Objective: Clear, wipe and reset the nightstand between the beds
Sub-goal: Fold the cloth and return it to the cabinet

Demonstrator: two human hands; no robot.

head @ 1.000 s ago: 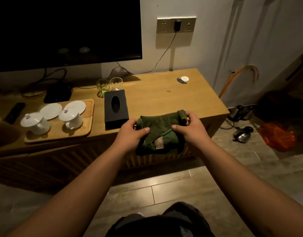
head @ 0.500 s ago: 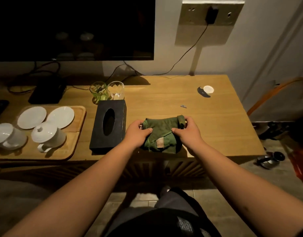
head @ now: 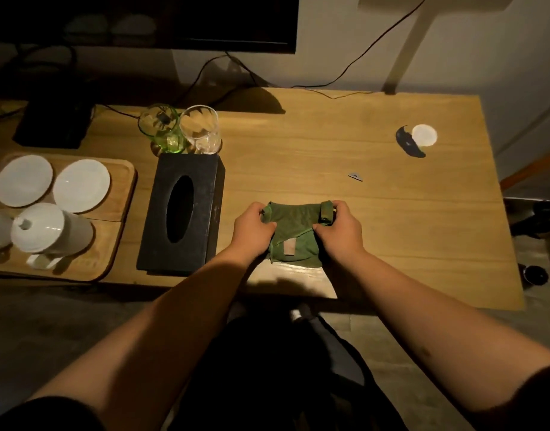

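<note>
Folded green cloth (head: pixel 293 230) is now down on the light wooden tabletop (head: pixel 391 213), no longer held in the air; left hand (head: pixel 252 230) and right hand (head: pixel 340 233) each pinch an end — wiping looks imminent.

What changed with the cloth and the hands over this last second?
Both hands, left and right, carried the green cloth forward, from in front of the wooden tabletop's edge to over or on its near part; contact cannot be judged. The camera also closed in. Their grip on the cloth's two sides is unchanged, and the black tissue box, glasses and tray stayed put.
</note>
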